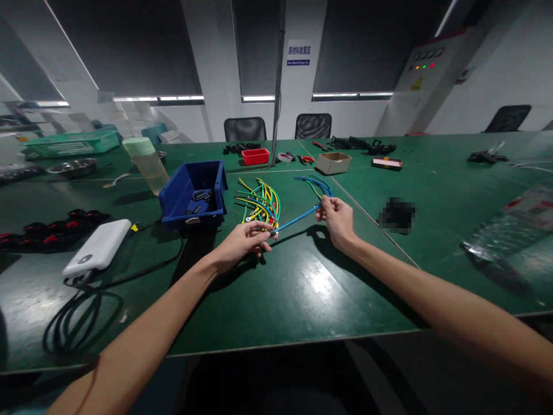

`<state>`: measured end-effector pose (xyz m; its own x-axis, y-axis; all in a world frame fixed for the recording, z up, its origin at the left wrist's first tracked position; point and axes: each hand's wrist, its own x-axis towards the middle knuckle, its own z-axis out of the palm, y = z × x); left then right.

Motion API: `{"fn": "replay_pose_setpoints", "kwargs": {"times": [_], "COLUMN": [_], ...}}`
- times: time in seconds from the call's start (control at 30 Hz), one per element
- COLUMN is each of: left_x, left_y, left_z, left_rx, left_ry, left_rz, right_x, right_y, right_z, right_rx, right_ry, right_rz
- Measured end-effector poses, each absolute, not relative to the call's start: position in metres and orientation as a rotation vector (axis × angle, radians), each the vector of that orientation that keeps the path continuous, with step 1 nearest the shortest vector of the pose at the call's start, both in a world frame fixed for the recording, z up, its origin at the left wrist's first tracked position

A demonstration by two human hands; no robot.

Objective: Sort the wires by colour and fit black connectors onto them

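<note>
Right of the blue bin (179, 184), a blue wire (298, 219) stretches straight between two hands. The left hand (248, 241) pinches its end nearer the bin; the right hand (337, 219) has fingers closed on the far end, with more blue wires (317, 183) fanning out behind. Just right of the bin lies a tangle of yellow-green wires (270, 196), crowding the left hand, which hides part of it. Dark small parts (202, 196) sit inside the bin. A bottle (149, 167) stands close on its left, a white power bank (98, 246) lies nearer left, and a red tray (255, 157) rests beyond, to its right.
</note>
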<state>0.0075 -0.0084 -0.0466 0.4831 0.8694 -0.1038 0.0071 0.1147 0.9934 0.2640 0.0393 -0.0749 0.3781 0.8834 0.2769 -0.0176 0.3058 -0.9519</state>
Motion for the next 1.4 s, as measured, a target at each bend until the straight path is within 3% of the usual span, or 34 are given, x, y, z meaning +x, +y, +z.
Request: {"fn": "replay_pose_setpoints", "kwargs": {"times": [0.57, 1.23, 1.4], "left_x": [0.006, 0.024, 0.023], "left_y": [-0.005, -0.016, -0.015], "left_z": [-0.049, -0.047, -0.052], "left_rx": [1.510, 1.447, 1.475], "left_ry": [1.051, 1.041, 1.002], "left_rz": [0.751, 0.841, 0.733], "right_x": [0.271, 0.227, 0.222], "right_y": [0.042, 0.004, -0.003], "right_z": [-0.075, -0.074, -0.072], "right_rx": [-1.090, -0.822, -0.816], "right_ry": [-1.067, -1.102, -1.156], "right_rz": [0.645, 1.384, 1.420]}}
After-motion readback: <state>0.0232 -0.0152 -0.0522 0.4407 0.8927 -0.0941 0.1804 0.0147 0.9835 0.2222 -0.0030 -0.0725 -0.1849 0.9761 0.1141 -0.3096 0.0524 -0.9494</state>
